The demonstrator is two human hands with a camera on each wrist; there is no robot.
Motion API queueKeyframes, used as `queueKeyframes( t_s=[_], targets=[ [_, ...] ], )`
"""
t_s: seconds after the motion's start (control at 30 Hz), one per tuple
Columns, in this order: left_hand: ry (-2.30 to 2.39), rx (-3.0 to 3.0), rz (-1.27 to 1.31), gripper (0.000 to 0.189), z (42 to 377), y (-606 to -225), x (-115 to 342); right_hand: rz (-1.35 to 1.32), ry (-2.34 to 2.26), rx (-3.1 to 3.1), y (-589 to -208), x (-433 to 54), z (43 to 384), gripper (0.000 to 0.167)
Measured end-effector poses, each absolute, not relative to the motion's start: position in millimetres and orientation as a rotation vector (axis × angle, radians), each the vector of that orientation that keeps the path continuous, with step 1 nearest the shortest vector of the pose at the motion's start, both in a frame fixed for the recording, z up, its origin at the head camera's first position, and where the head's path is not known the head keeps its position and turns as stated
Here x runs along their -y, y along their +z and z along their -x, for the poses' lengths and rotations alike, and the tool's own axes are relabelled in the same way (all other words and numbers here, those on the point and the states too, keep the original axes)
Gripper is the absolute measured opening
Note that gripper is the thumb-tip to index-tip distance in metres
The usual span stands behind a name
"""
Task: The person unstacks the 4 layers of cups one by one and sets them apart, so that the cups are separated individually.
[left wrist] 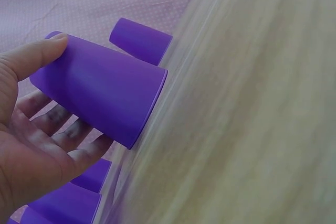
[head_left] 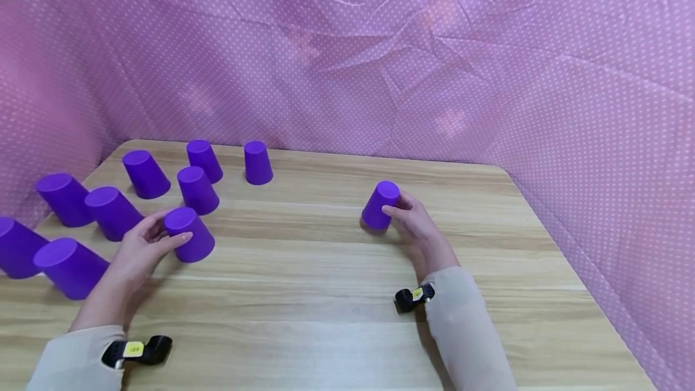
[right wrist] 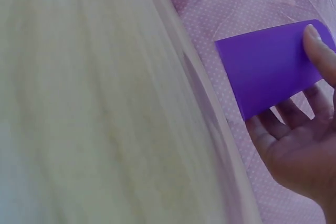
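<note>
My left hand grips an upside-down purple cup at the left of the table, thumb on the near side and fingers behind. In the left wrist view this cup's wide rim is right at the tabletop. Farther right, my right hand holds another upside-down purple cup between thumb and fingers. The right wrist view shows a gap between the held cup's rim and the wooden surface. The nearest standing cup to my left hand is a purple one just behind it.
Several more upside-down purple cups stand spread over the table's left side, among them one at the back and one near my left forearm. Pink dotted cloth hangs behind and beside the wooden table.
</note>
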State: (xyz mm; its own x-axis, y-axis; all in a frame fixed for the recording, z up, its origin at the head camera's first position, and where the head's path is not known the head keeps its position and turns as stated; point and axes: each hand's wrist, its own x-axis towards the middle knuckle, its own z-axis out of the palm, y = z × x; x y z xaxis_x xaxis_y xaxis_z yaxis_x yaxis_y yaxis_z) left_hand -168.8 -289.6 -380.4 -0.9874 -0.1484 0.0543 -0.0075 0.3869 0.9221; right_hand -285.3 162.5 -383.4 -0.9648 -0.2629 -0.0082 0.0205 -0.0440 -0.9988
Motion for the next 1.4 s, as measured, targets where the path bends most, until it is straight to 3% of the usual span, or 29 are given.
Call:
queueKeyframes(
  t_s=[0.8, 1.4],
  targets=[
    [-1.669, 2.502, -0.175, 0.066, 164.7, -378.0, 292.7, 0.413, -1.947, -2.076, -348.1, -64.3, 307.4, 0.052],
    [-1.643, 2.544, -0.162, 0.069, 165.8, -376.8, 289.2, 0.198, -1.932, -2.115, -343.4, 11.6, 307.7, 0.063]
  ],
)
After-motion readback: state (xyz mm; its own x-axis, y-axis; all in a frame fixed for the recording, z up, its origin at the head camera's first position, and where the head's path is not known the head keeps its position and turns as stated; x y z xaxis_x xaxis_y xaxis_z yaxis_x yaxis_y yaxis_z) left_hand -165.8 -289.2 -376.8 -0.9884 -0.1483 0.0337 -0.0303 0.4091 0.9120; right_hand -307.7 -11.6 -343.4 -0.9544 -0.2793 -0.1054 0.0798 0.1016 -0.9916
